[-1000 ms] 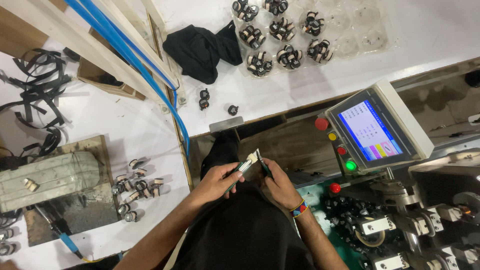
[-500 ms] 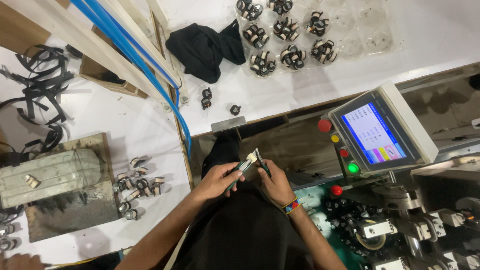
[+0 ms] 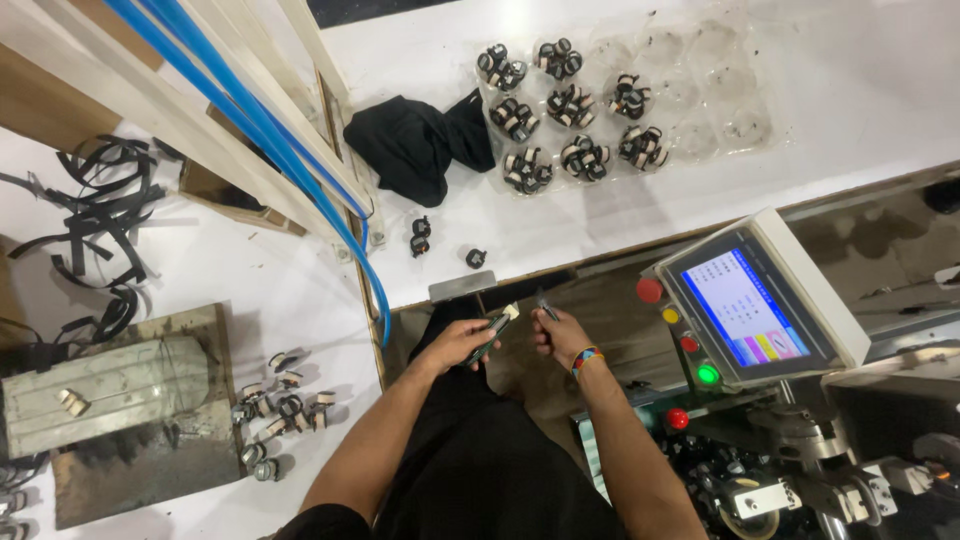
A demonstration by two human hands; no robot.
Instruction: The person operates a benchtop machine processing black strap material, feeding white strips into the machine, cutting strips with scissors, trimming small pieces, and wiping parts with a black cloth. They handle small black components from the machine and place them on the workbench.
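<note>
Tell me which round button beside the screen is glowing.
The green button, below the yellow one and a red one; only it shines brightly.

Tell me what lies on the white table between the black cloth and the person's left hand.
In the head view, three small black parts lie between the black cloth and the left hand.

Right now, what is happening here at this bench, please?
A seated person works over their lap, between a white table and a machine with a touch screen. The left hand holds a dark, slim tool with a pale tip. The right hand pinches a small dark piece in its fingers. The two hands are close but apart. On the table lie a clear tray of small black-and-white parts, a black cloth and three loose parts.
</note>
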